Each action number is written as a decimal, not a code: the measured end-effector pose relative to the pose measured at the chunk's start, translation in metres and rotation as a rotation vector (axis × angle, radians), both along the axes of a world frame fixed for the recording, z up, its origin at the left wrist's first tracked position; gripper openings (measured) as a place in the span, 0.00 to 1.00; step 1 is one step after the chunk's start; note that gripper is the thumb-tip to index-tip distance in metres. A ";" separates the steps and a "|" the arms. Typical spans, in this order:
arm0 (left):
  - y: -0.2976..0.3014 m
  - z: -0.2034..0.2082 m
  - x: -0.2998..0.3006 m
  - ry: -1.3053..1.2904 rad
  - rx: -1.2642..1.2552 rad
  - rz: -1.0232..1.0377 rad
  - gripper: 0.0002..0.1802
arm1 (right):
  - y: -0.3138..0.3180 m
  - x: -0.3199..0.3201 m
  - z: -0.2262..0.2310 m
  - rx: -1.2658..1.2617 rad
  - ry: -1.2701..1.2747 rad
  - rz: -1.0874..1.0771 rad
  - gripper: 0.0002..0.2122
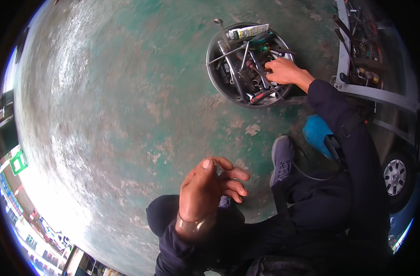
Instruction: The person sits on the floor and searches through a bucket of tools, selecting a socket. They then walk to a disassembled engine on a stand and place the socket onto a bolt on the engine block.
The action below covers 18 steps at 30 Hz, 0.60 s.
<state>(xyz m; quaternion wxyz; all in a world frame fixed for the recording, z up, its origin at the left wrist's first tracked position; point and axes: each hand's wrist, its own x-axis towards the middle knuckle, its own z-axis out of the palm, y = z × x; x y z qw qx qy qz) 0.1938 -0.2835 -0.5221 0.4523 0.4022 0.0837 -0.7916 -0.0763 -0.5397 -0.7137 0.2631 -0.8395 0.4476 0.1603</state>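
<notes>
My left hand [206, 187] is raised over my knees, with a watch on its wrist. Its thumb and forefinger pinch a small grey metal piece [218, 170], too small to name, while the other fingers are half curled. To the far right, my right hand [283, 72] reaches into a round dark tub [213, 83] of tools. Its fingers are bent down among the tools, and what they grip is hidden. Inside the tub lie a cross-shaped bar wrench [243, 56], a white tube [248, 31], a red-handled tool [261, 96], sockets and several other hand tools. A ring-ended wrench [218, 22] sticks out over the rim.
A grey metal frame [380, 94] holding more tools stands right of the tub. A blue object [317, 133] with a dark cable is beneath my right forearm. My grey shoe [282, 158] rests on the worn green floor [127, 115]. A wheel [395, 177] is at the right edge.
</notes>
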 end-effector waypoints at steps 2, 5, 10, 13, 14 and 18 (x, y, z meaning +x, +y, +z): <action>0.003 -0.005 0.001 0.016 0.071 0.031 0.23 | -0.002 0.000 -0.001 0.032 0.047 -0.008 0.13; 0.006 -0.010 0.003 0.086 0.104 0.122 0.21 | -0.001 0.001 -0.001 0.031 0.045 -0.016 0.13; 0.005 -0.006 0.002 0.033 0.141 0.180 0.20 | 0.000 0.003 -0.001 0.029 0.099 -0.046 0.12; 0.003 -0.002 0.001 -0.024 0.180 0.177 0.19 | 0.001 0.002 -0.001 0.025 0.068 -0.048 0.11; 0.002 -0.001 0.001 -0.036 0.177 0.160 0.19 | 0.000 0.002 -0.002 0.027 0.081 -0.054 0.12; 0.002 0.002 0.001 -0.110 0.207 0.128 0.19 | -0.002 0.000 -0.006 0.055 0.047 -0.045 0.14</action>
